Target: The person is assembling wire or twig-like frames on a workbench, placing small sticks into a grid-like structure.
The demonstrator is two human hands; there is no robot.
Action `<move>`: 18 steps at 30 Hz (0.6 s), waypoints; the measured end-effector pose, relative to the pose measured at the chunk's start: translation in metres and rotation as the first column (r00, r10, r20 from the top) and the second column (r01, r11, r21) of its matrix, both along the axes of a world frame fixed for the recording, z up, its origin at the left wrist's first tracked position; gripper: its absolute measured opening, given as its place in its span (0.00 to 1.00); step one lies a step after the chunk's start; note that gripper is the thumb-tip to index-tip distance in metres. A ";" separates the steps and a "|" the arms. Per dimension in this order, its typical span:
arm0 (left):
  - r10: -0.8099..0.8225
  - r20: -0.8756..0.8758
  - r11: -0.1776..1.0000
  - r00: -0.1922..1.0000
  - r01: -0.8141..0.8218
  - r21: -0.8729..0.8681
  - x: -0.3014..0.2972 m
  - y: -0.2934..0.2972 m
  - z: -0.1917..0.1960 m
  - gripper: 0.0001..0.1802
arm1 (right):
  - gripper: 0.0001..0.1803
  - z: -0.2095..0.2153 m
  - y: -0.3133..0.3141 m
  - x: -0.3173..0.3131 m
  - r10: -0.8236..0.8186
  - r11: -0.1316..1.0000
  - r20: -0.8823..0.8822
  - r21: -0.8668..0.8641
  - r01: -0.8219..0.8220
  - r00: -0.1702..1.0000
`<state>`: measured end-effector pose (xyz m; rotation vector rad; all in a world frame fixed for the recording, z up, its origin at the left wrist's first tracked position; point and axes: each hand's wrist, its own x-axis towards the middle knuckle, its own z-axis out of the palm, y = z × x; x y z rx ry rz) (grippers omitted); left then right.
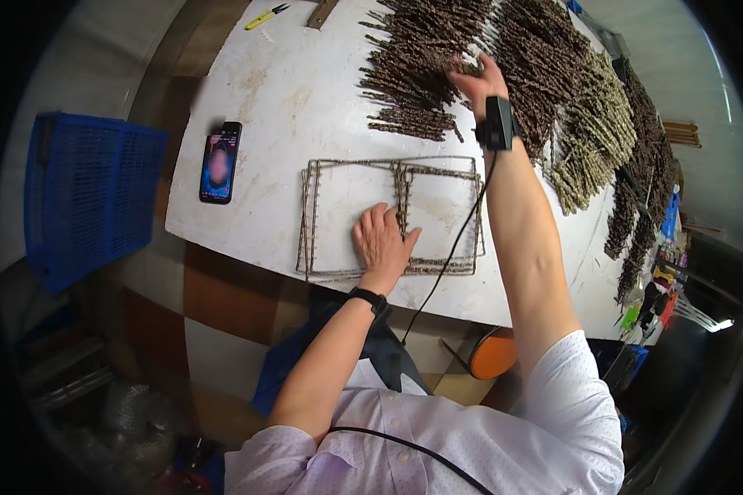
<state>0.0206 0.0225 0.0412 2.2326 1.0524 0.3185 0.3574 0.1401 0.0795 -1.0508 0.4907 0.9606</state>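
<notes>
My left hand (pixel 382 239) lies with fingers spread on the table, inside thin rectangular frames (pixel 312 216) that overlap slightly out of line. The frames look wrapped in brown, speckled cord, with a double bar across the middle; my thumb is beside that bar. My right hand (pixel 480 80) reaches to the far side, with thumb and fingers apart, over a gap between piles of dark brown, twisted strands (pixel 417 70). Whether its fingertips touch a strand I cannot tell. Another dark pile (pixel 532 74) lies just right of it.
Paler beige strands (pixel 594 124) lie farther right on the white table (pixel 264 107). A phone (pixel 220 165) with a lit screen and yellow snips (pixel 264 16) lie at left. A blue plastic crate (pixel 95 198) stands beyond the left edge. An orange stool (pixel 494 355) is below the table.
</notes>
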 end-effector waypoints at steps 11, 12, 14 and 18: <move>0.087 -0.210 0.994 0.974 -0.099 -0.048 0.018 0.019 0.013 0.21 | 0.05 0.011 -0.104 -0.095 0.833 0.541 0.554 -0.814 -0.213 -0.004; 0.077 -0.215 0.995 0.974 -0.088 -0.041 0.019 0.018 0.014 0.21 | 0.06 0.001 -0.119 -0.111 0.881 0.367 0.349 -0.930 -0.002 -0.319; 0.047 -0.241 0.998 0.969 -0.053 -0.016 0.023 0.016 0.011 0.20 | 0.08 -0.020 -0.142 -0.123 0.756 0.334 0.124 -0.917 0.216 -0.642; -0.006 -0.254 0.996 0.967 -0.018 -0.093 0.029 0.014 -0.001 0.19 | 0.04 -0.035 -0.152 -0.133 0.767 0.405 0.108 -0.847 0.345 -0.633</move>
